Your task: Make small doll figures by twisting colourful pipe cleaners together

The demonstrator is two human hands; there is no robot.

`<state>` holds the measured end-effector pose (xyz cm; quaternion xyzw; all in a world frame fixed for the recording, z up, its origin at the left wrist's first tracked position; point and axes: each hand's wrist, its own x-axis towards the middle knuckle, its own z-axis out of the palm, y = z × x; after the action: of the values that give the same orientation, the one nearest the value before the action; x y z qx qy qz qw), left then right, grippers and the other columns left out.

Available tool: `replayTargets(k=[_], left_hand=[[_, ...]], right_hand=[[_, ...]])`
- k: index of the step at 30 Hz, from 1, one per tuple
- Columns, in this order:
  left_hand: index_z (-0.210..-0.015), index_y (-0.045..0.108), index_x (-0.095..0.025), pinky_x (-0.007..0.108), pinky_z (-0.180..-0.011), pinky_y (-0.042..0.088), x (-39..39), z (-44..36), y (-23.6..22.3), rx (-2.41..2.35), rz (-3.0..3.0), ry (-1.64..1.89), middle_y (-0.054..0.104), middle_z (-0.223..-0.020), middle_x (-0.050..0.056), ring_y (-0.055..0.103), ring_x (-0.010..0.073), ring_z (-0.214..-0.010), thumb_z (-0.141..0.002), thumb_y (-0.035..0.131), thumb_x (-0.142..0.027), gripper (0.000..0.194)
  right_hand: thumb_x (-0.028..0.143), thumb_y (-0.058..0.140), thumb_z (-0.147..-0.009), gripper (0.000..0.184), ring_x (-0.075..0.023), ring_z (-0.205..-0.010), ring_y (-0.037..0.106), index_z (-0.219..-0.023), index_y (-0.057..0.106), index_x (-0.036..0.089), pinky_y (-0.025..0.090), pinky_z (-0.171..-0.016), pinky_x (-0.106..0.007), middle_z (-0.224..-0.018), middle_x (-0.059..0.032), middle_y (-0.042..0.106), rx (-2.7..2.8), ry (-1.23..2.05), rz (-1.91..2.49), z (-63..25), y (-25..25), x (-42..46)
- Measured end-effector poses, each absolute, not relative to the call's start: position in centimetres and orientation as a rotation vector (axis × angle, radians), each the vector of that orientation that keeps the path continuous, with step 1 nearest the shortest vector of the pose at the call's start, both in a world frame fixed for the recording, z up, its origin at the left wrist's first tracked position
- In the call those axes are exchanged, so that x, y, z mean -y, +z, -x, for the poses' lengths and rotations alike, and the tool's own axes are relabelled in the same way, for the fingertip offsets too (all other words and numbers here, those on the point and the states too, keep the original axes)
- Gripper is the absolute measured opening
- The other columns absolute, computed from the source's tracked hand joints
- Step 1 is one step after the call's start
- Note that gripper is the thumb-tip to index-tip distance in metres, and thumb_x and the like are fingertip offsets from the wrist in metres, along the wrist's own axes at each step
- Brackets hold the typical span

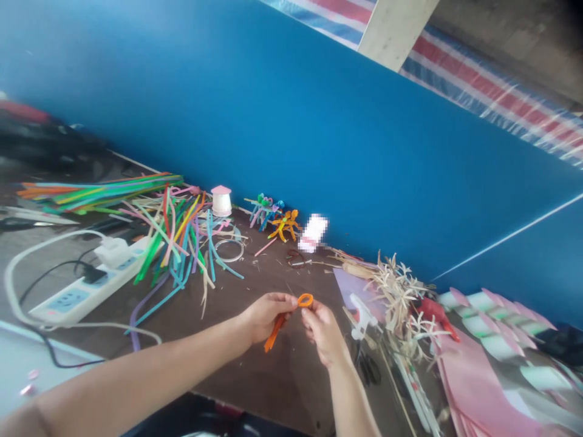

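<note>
An orange pipe cleaner [305,300] is bent into a small loop at its top, and its loose ends hang below my left fingers. My left hand [269,315] pinches it from the left side of the loop. On the loop's right side, my right hand [324,331] grips it between thumb and fingers. Beyond my hands, small pipe-cleaner figures, one orange-yellow [285,226] and one blue-green [265,207], stand near the blue wall. Many coloured pipe cleaners [180,243] lie in a loose heap to the left.
A white power strip [91,285] with plugged-in cables lies at left. Toward the right are a white glue gun [362,315], black-handled scissors [368,367], pale paper-like flowers [396,285], pink sheets [478,376] and rolled white cups [492,318]. A blue partition [291,121] borders the brown table [255,388].
</note>
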<state>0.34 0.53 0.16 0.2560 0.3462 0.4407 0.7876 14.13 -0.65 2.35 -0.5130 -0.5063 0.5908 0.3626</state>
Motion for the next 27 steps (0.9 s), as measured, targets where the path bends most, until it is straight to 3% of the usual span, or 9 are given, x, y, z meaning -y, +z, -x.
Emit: replayTargets(k=[4, 8, 11, 19, 27], left_hand=[[-0.062, 0.058, -0.010, 0.014, -0.039, 0.035, -0.7, -0.3, 0.2, -0.732, -0.542, 0.947, 0.048, -0.046, -0.003, 0.041, 0.0036, -0.038, -0.062, 0.066, -0.016, 0.009], [-0.064, 0.058, -0.011, 0.016, -0.039, 0.036, -1.1, 0.1, 0.3, -0.725, -0.496, 0.928, 0.046, -0.047, -0.004, 0.041, 0.0044, -0.038, -0.065, 0.064, -0.016, 0.008], [-0.064, 0.055, -0.013, 0.017, -0.039, 0.038, -1.4, 0.6, 0.2, -0.727, -0.437, 0.928, 0.046, -0.050, -0.004, 0.042, 0.0049, -0.039, -0.065, 0.063, -0.015, 0.008], [-0.062, 0.056, -0.012, 0.016, -0.038, 0.034, -1.5, 0.6, -0.1, -0.732, -0.445, 0.948, 0.046, -0.048, -0.004, 0.041, 0.0052, -0.040, -0.064, 0.060, -0.010, 0.005], [-0.060, 0.058, -0.010, 0.016, -0.041, 0.034, -1.4, 0.5, -0.3, -0.716, -0.508, 0.993, 0.045, -0.045, -0.003, 0.040, 0.0047, -0.039, -0.061, 0.064, -0.015, 0.008]], right_hand=[[0.033, 0.056, -0.071, 0.022, -0.0013, -0.032, 0.028, -0.080, 0.054, 0.014, 0.018, -0.032, -0.014, -0.047, 0.0089, 0.042, 1.278, 1.564, 1.274, -14.6, 2.3, 0.6], [0.043, 0.055, -0.073, 0.031, -0.0084, -0.038, 0.052, -0.080, 0.055, 0.013, 0.034, -0.036, -0.016, -0.054, 0.0003, 0.059, 1.195, 1.607, 1.265, -15.8, 2.0, 0.1], [0.044, 0.058, -0.071, 0.033, -0.0121, -0.046, 0.059, -0.082, 0.057, 0.012, 0.039, -0.040, -0.018, -0.059, -0.0019, 0.063, 1.162, 1.575, 1.305, -16.5, 1.8, -0.3], [0.039, 0.064, -0.068, 0.031, -0.0104, -0.047, 0.058, -0.082, 0.060, 0.011, 0.039, -0.043, -0.018, -0.059, -0.0007, 0.062, 1.311, 1.509, 1.372, -15.4, 2.0, -0.3], [0.034, 0.061, -0.069, 0.023, -0.0079, -0.040, 0.046, -0.072, 0.062, 0.012, 0.040, -0.042, -0.020, -0.046, 0.0040, 0.052, 1.424, 1.346, 1.359, -13.9, 2.2, -0.3]])
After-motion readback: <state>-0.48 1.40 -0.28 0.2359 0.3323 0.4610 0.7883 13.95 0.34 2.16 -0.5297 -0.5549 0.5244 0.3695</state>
